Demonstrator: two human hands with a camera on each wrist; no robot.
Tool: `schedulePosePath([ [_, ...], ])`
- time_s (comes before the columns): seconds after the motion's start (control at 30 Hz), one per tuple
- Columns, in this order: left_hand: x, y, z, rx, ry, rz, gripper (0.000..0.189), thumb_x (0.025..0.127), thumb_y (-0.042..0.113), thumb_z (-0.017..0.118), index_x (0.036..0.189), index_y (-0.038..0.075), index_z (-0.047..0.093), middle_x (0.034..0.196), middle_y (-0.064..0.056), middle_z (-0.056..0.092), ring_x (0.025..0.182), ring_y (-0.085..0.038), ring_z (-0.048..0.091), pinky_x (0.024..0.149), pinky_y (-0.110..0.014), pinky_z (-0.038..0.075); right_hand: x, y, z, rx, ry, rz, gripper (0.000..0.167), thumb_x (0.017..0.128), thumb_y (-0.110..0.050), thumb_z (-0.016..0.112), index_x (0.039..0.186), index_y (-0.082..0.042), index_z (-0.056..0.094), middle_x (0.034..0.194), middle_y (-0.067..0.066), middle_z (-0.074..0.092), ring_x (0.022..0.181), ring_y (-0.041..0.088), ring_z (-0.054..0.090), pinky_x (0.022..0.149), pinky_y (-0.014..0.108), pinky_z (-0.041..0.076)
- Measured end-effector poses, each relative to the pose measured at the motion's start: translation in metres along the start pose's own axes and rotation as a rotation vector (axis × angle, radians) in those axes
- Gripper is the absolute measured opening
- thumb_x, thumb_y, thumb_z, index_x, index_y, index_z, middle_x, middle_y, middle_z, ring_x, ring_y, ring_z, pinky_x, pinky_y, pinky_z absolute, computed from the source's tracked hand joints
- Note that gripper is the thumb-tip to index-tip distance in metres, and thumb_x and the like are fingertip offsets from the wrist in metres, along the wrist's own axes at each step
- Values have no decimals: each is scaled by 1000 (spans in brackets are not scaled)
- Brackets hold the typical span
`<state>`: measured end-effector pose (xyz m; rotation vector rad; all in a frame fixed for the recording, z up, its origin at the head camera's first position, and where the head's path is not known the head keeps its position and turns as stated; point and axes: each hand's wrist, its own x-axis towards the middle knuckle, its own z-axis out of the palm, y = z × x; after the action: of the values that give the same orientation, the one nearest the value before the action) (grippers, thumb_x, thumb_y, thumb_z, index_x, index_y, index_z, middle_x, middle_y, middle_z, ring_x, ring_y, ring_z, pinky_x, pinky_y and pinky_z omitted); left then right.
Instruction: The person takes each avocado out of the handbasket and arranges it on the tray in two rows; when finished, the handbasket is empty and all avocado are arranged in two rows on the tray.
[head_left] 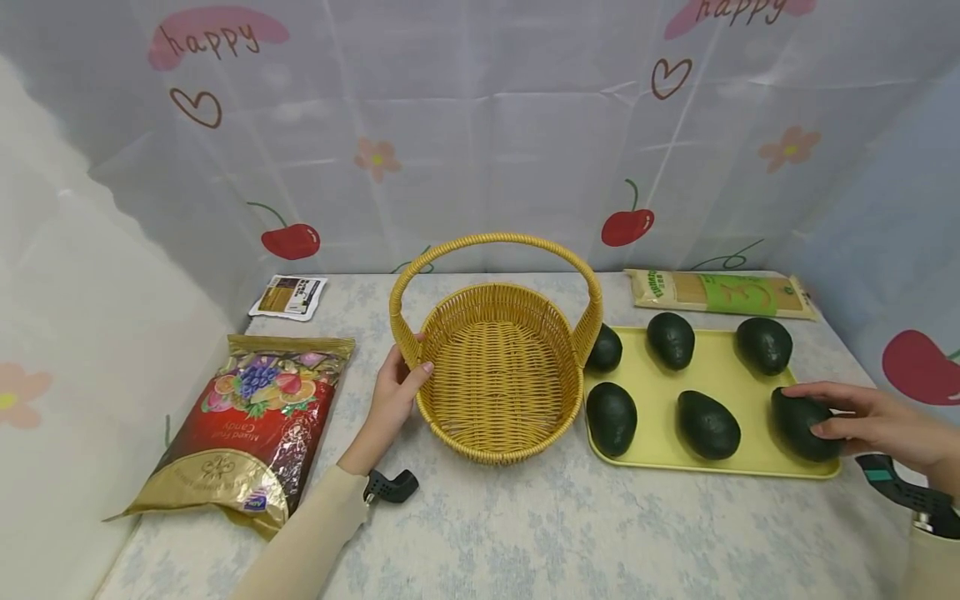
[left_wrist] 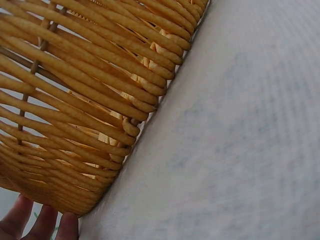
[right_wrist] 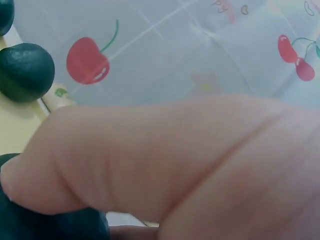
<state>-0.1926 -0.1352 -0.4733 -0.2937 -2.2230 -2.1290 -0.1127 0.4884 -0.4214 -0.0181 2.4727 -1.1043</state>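
A round yellow wicker basket (head_left: 495,454) with a tall arched handle stands on the table, its inside bare. My left hand (head_left: 395,383) grips its left side at the foot of the handle, thumb over the rim. In the left wrist view, fingertips (left_wrist: 42,222) touch the woven wall (left_wrist: 75,100). To the right, a yellow tray (head_left: 656,417) bears several dark green avocados, one partly hidden by the basket handle. My right hand (head_left: 888,421) holds the avocado (head_left: 798,429) at the tray's front right corner between thumb and fingers. The thumb covers much of it in the right wrist view.
Left of the basket lies a red and gold bag of mixed fruit candy (head_left: 262,425), with a small white packet (head_left: 288,297) behind it. A long pack of noodles (head_left: 723,293) lies behind the tray. Printed curtains (head_left: 480,150) close off the back and sides.
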Motion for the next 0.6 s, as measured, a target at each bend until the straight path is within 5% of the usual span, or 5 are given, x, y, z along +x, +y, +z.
schedulePosePath([
  [0.1, 0, 0, 0, -5, 0, 5, 54, 102, 8, 58, 153, 9, 41, 148, -21, 49, 120, -25, 57, 87, -19, 53, 1, -3, 1, -16, -18, 19, 48, 102, -16, 60, 132, -54, 55, 144, 4, 52, 84, -8, 52, 67, 33, 56],
  [0.2, 1, 0, 1, -10, -3, 7, 53, 102, 8, 58, 153, 9, 41, 147, -22, 49, 119, -23, 57, 86, -19, 53, 3, -7, 2, -49, -38, 48, 49, 102, -20, 60, 127, -61, 52, 149, 47, 21, 90, -15, 48, 71, 34, 58],
  [0.4, 0, 0, 1, -17, -8, 6, 53, 102, 7, 57, 153, 9, 42, 147, -21, 49, 119, -26, 57, 86, -19, 53, 2, -9, 3, -107, -30, 3, 50, 101, -15, 61, 126, -58, 54, 145, 47, 30, 90, -19, 44, 72, 29, 57],
  [0.5, 0, -1, 1, -15, -13, 6, 53, 102, 8, 58, 153, 9, 42, 148, -21, 49, 121, -28, 57, 86, -19, 53, 1, -8, 3, -147, 15, -42, 45, 99, -14, 63, 127, -50, 60, 136, 25, 55, 89, -18, 46, 71, 25, 56],
  [0.6, 0, -1, 1, -8, -13, 5, 53, 102, 8, 58, 153, 8, 42, 148, -21, 49, 120, -28, 57, 87, -19, 53, 1, -8, 4, -162, 71, -68, 42, 98, -14, 66, 127, -45, 62, 121, -20, 56, 91, -21, 45, 70, 22, 54],
])
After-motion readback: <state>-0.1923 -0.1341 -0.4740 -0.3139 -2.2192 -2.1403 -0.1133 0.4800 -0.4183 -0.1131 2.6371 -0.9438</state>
